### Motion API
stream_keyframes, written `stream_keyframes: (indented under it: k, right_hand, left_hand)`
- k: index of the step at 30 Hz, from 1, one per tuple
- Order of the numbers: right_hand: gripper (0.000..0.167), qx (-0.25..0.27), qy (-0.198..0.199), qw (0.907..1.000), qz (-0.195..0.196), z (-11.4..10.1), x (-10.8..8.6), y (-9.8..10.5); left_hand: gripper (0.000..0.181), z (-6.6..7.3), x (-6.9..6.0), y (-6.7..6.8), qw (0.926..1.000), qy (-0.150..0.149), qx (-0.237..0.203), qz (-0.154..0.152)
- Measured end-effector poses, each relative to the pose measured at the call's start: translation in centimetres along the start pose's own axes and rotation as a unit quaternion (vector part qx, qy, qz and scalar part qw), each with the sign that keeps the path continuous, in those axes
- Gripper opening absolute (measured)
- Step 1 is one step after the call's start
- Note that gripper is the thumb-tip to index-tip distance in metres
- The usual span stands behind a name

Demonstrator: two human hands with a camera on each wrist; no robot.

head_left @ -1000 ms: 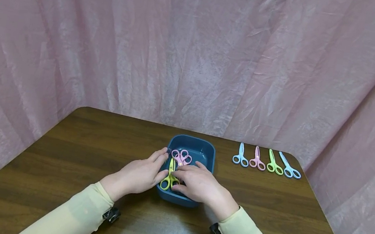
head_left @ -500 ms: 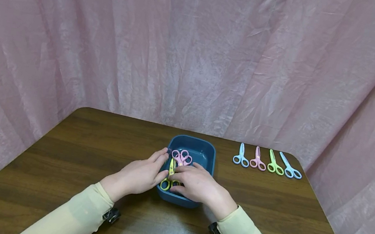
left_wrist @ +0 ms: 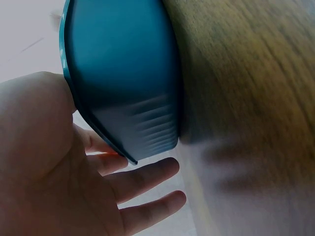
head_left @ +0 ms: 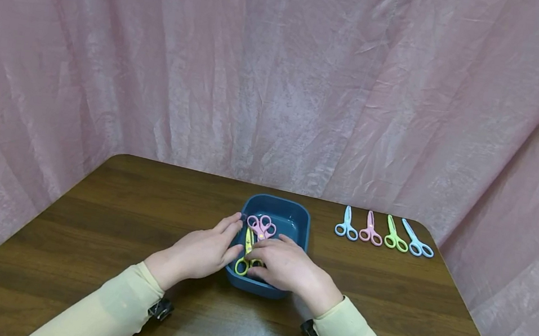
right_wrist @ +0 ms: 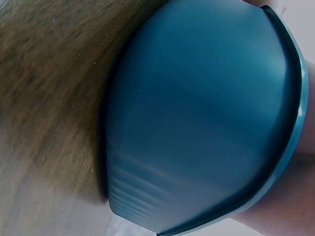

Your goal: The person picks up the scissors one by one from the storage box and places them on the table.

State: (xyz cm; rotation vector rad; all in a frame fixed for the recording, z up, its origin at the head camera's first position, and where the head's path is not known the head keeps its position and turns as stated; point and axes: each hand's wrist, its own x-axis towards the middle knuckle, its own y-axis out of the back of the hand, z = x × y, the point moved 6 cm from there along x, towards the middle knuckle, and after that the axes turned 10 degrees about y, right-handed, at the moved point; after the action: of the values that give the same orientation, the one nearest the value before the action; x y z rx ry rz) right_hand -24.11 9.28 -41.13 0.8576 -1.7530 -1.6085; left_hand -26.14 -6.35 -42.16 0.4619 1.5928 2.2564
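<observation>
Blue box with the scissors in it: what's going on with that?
A person's left hand touches the left side of the blue box. Their right hand is inside, fingers at the yellow scissors; whether they pinch them is hidden. Pink scissors lie inside too. Four more scissors lie in a row on the table.

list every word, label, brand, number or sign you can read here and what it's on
No text can be read in any view.
Yellow-green scissors in the bin: a tiny dark mark on the blade, too small to tell if it is lettering.
Pink scissors in the bin: nothing legible.
Row of four scissors: too small to tell.
Blue bin: no lettering on the visible outer walls.
</observation>
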Motion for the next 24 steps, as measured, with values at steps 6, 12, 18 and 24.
stream_keyframes:
  k: [6, 12, 18, 24]
  right_hand:
    - [0.025, -0.008, -0.008, 0.9999, -0.003, 0.16, -0.25, 0.2]
    - [0.022, -0.01, -0.013, 0.9999, -0.002, 0.28, -0.48, 0.53]
    - [0.022, -0.014, -0.014, 0.9998, -0.004, 0.38, -0.58, 0.64]
    - [0.02, -0.006, -0.024, 0.9997, -0.003, 0.49, -0.73, 0.83]
  left_hand:
    - [0.064, -0.03, -0.03, -0.04, 0.9999, -0.004, 0.004, 0.008]
    - [0.064, -0.02, 0.01, -0.03, 1.0, -0.005, 0.002, 0.008]
    - [0.064, -0.04, 0.03, -0.06, 1.0, -0.001, -0.002, 0.002]
    - [0.064, 0.01, -0.09, 0.03, 1.0, -0.001, -0.001, 0.006]
